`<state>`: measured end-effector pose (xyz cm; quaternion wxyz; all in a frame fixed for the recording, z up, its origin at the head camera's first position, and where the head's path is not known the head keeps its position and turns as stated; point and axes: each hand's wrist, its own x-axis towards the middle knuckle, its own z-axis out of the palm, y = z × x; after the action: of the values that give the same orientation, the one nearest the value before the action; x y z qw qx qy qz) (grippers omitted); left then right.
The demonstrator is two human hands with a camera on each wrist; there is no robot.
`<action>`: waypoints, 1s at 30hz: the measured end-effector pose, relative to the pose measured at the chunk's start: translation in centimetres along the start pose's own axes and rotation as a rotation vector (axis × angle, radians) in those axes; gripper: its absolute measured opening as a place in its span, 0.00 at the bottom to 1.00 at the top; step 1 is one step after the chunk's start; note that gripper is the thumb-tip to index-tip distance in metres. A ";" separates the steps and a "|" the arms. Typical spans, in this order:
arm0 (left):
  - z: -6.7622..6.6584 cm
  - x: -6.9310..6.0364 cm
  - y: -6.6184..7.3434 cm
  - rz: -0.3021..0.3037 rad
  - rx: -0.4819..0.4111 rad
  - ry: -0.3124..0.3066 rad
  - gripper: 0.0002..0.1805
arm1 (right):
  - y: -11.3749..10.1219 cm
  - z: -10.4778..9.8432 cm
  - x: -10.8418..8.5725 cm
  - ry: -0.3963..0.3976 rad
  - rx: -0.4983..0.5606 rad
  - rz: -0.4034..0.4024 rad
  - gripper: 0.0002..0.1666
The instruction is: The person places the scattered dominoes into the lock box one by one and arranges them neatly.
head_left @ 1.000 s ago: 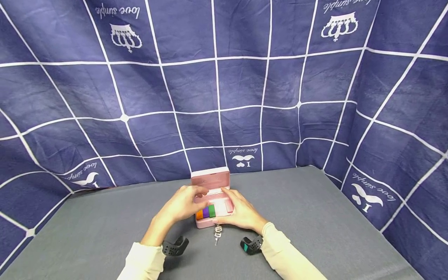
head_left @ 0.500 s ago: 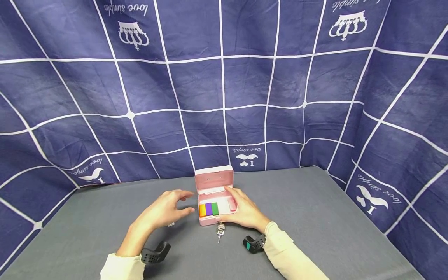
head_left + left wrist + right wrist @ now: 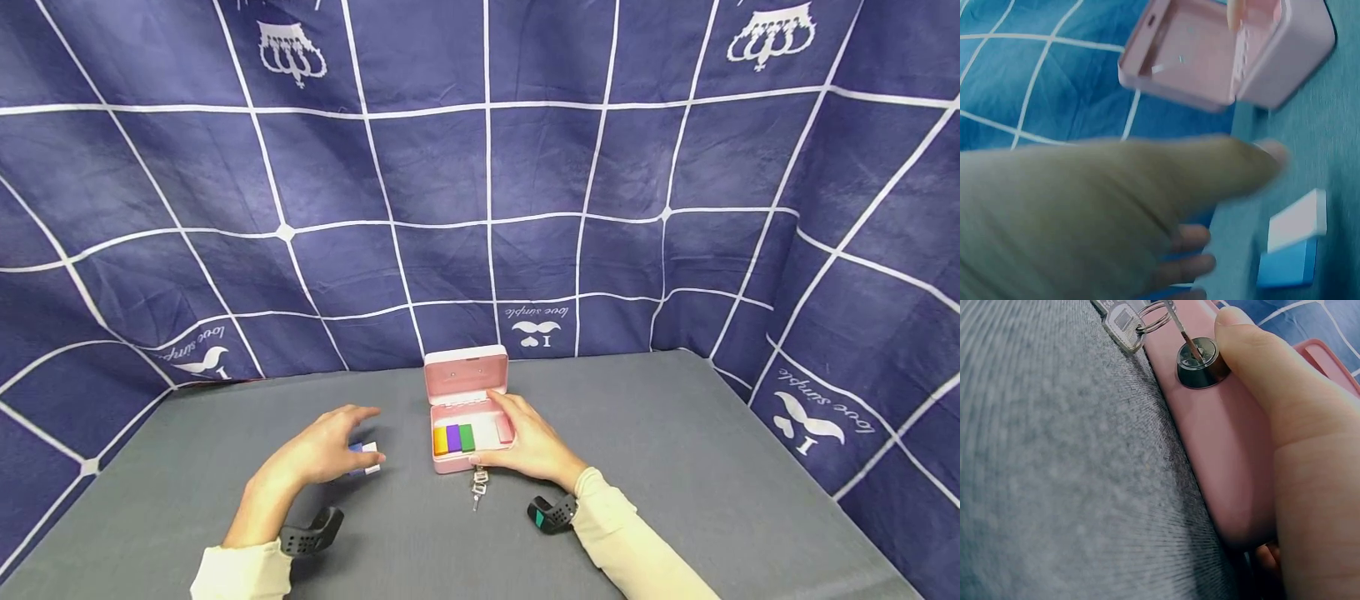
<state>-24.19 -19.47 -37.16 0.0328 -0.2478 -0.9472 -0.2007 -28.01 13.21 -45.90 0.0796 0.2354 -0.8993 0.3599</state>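
A pink box [image 3: 452, 467] stands with its lid [image 3: 467, 375] raised; orange-yellow, purple [image 3: 453, 437] and green [image 3: 467, 437] blocks lie in its left part, a pink piece [image 3: 504, 429] at its right. My right hand [image 3: 534, 443] grips the box's right side, thumb at the front wall beside the lock [image 3: 1200, 362]. Left of the box, my left hand [image 3: 318, 446] is held with fingers apart, holding nothing, over a white block [image 3: 372, 457] and a blue block [image 3: 1287, 265], which touch each other on the table.
Keys [image 3: 480, 483] hang from the lock at the box's front. Grey cloth [image 3: 420, 542] covers the table. Behind and at the sides hangs a blue curtain [image 3: 442, 167] with white lines.
My left hand has moved left from over the box to the white and blue blocks. The right hand has kept its grip on the box. The head view has shifted slightly.
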 end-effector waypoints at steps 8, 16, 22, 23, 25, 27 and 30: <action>-0.2 -0.6 -2.0 -0.135 0.025 -0.152 0.43 | -0.4 -0.3 -0.1 -0.001 -0.001 0.010 0.62; 0.1 -0.8 -3.2 -0.110 0.021 -0.106 0.27 | -0.1 -0.1 -0.1 0.005 0.002 0.000 0.62; 0.3 -0.7 -3.5 -0.096 -0.018 -0.080 0.18 | 0.0 -0.1 0.0 0.010 -0.007 -0.008 0.62; 0.3 -0.7 -3.5 -0.100 -0.020 -0.074 0.17 | 0.0 -0.1 0.0 0.013 -0.008 -0.011 0.62; 0.3 -0.8 -3.5 -0.103 -0.021 -0.061 0.17 | 0.0 -0.1 0.1 0.019 -0.002 -0.015 0.62; 0.2 -0.8 -3.6 -0.105 -0.023 -0.050 0.17 | 0.0 -0.1 0.0 0.018 0.002 -0.012 0.62; 0.1 -1.0 -3.6 -0.113 -0.042 -0.034 0.17 | -0.2 -0.1 0.0 0.013 0.009 -0.012 0.62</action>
<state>-25.09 -22.77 -38.74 -0.0001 -0.1979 -0.9557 -0.2180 -27.92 13.19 -45.72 0.0867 0.2387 -0.8957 0.3651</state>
